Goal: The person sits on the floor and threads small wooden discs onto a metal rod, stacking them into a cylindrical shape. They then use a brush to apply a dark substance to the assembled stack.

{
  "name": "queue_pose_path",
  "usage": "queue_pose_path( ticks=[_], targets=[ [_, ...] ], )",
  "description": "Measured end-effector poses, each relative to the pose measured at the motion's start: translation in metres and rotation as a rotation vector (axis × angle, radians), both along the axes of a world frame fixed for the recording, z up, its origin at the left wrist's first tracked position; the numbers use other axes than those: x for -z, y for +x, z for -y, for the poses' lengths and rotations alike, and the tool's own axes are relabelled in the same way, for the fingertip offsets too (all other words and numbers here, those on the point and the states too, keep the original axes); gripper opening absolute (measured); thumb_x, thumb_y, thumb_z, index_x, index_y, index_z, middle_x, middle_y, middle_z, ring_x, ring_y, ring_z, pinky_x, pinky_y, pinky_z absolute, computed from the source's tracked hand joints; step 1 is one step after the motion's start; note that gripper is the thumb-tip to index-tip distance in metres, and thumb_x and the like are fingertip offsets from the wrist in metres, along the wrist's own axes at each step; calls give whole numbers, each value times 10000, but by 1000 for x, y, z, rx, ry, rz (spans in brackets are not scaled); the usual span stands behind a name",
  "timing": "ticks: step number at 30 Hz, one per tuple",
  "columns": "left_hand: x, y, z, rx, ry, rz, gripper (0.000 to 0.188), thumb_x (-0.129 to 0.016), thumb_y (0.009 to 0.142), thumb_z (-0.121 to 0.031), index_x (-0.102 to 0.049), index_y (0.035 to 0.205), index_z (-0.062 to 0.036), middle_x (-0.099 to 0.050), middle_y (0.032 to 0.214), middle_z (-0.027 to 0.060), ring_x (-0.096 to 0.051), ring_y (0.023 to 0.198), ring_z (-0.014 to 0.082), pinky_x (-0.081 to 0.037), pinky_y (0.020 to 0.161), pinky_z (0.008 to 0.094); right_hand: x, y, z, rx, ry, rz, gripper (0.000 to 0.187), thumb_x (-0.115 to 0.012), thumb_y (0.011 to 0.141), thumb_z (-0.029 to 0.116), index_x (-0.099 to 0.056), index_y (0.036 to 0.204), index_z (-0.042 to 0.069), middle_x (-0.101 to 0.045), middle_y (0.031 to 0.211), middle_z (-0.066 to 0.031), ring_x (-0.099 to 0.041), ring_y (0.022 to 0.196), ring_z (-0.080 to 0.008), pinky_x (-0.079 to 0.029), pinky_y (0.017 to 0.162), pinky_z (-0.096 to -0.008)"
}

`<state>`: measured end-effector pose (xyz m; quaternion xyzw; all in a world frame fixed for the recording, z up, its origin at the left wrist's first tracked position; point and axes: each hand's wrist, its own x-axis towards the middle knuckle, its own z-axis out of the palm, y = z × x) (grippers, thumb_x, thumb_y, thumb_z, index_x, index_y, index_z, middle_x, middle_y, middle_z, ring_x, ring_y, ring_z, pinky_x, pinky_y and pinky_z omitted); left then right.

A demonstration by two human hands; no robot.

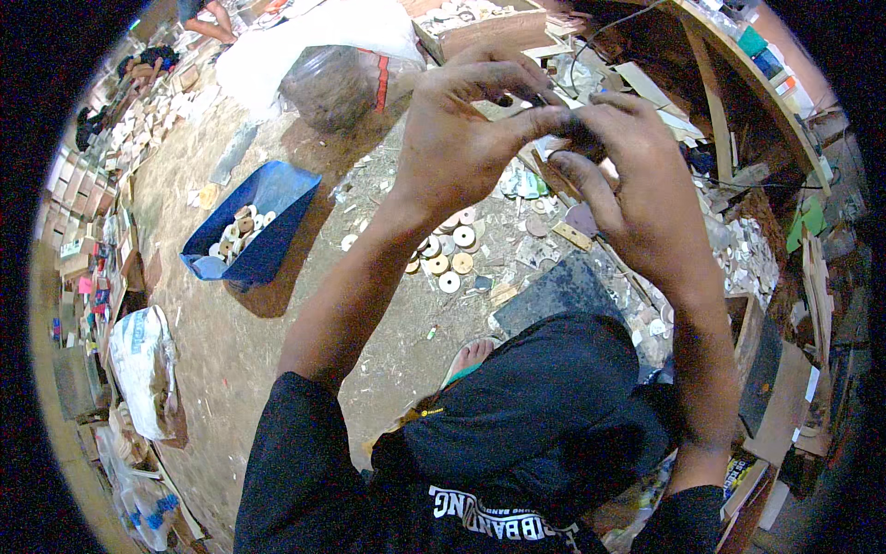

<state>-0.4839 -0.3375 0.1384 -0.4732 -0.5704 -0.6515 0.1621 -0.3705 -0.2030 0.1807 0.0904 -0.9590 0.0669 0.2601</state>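
My left hand (466,125) and my right hand (632,180) are raised close to the camera, fingertips meeting around a small dark thing (554,115) pinched between them. What that thing is cannot be made out. Below the hands, on the dirt floor, lies a cluster of round wooden discs (445,251) with centre holes. My bare foot (469,355) shows near my dark-clothed knee (544,397).
A blue sack (263,198) holding more wooden discs lies at the left. A wooden box (480,26) of pieces stands at the top. Wood scraps and shelving (748,157) crowd the right. White sacks (143,355) sit at the left. Another person (203,18) is at the top left.
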Motion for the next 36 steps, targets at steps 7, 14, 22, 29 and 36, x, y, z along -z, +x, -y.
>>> queue_pose_path(
  ticks=[7, 14, 22, 29, 36],
  targets=[
    [10, -7, -16, 103, 72, -8, 94, -759, 715, -64, -713, 789, -27, -667, 809, 57, -626, 780, 145, -490, 688, 269, -7, 2, -31, 253, -2, 545, 284, -660, 800, 274, -687, 966, 45, -627, 1033, -151, -563, 1023, -334, -435, 892, -420],
    [30, -8, -26, 166, 20, 117, 96, -747, 732, -72, -714, 815, -36, -671, 825, 59, -625, 760, 132, -489, 660, 259, 21, 0, -49, 124, 45, 322, 190, -639, 817, 203, -692, 900, 40, -616, 1052, -139, -549, 1043, -332, -422, 914, -418],
    [22, -10, -25, 174, 25, 99, 100, -745, 742, -94, -703, 811, -34, -680, 813, 57, -634, 740, 123, -490, 650, 252, 60, 27, -57, 386, 287, 510, 302, -730, 736, 178, -671, 1013, 74, -539, 1217, -161, -494, 1161, -338, -389, 983, -433],
    [51, -23, -33, 226, -9, 166, 175, -738, 765, -150, -691, 884, -31, -690, 818, 51, -636, 739, 121, -495, 659, 271, 72, 28, -65, -4, -359, 271, 226, -559, 814, 29, -647, 1022, 27, -628, 1054, -176, -592, 1024, -334, -448, 916, -397],
    [295, 16, 14, -259, -1318, 328, 191, -649, 795, -199, -655, 930, -64, -611, 952, 209, -629, 914, 372, -515, 725, 490, 59, 39, -88, 162, -210, -192, 235, -547, 860, -23, -635, 1076, 5, -636, 1005, -113, -606, 929, -201, -456, 869, -314]
  ],
)
